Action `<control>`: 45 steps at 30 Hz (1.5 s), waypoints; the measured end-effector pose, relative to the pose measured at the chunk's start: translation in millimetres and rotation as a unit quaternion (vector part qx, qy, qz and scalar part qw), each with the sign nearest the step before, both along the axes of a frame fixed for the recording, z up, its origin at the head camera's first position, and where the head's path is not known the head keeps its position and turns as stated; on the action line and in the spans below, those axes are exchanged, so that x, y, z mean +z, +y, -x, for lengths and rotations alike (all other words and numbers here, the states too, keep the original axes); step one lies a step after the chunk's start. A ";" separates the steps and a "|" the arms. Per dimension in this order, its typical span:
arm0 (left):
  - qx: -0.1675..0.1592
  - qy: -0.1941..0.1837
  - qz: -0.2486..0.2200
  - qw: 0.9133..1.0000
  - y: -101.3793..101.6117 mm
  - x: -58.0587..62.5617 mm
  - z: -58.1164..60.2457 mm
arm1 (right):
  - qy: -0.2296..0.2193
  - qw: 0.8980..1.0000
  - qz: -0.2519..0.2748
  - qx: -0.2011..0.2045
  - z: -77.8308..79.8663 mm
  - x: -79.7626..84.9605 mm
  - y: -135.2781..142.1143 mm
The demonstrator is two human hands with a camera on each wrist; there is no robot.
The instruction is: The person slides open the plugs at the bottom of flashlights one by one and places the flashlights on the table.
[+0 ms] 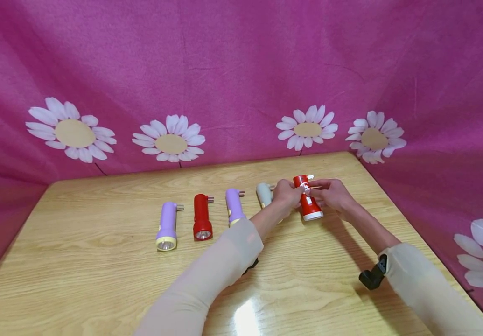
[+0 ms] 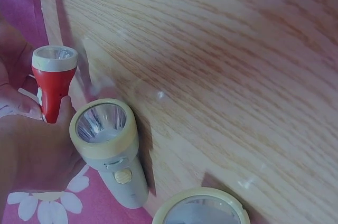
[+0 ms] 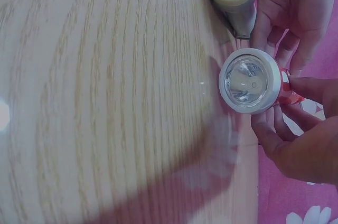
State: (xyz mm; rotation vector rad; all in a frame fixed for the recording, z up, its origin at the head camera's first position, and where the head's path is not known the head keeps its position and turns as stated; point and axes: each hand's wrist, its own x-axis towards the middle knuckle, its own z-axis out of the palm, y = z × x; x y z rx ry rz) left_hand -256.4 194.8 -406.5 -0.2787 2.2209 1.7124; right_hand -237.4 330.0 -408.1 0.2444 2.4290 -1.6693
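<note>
Both hands hold a red flashlight with a white rim (image 1: 311, 209) at the right of the table. My left hand (image 1: 286, 194) grips it from the left, thumb against the body. From the other side my right hand (image 1: 337, 194) pinches it, its thumb near the white switch in the right wrist view. The flashlight's lens (image 3: 247, 83) faces toward me, and a light-coloured plug sticks out near its far end. A grey flashlight with a cream rim (image 2: 124, 182) lies just left of it, partly hidden behind my left hand in the head view.
Left of the hands, a purple flashlight (image 1: 234, 205), a red flashlight (image 1: 201, 214) and another purple flashlight (image 1: 167, 224) lie in a row on the wooden table (image 1: 98, 270). Their plug prongs point right. A magenta cloth (image 1: 233, 70) with daisies hangs behind and beside the table.
</note>
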 end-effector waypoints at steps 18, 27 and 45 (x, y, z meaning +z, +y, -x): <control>0.008 0.007 0.000 1.000 3.3 -6.3 0.6 | -0.022 1.000 0.005 -0.004 5.8 -4.4 3.2; 0.006 0.023 -0.004 1.000 6.4 -7.4 -2.5 | -0.029 1.000 0.005 -0.008 9.4 -9.8 7.3; -0.021 0.041 0.045 0.998 9.7 -10.1 -7.1 | -0.029 1.000 0.004 -0.002 13.0 -14.7 10.9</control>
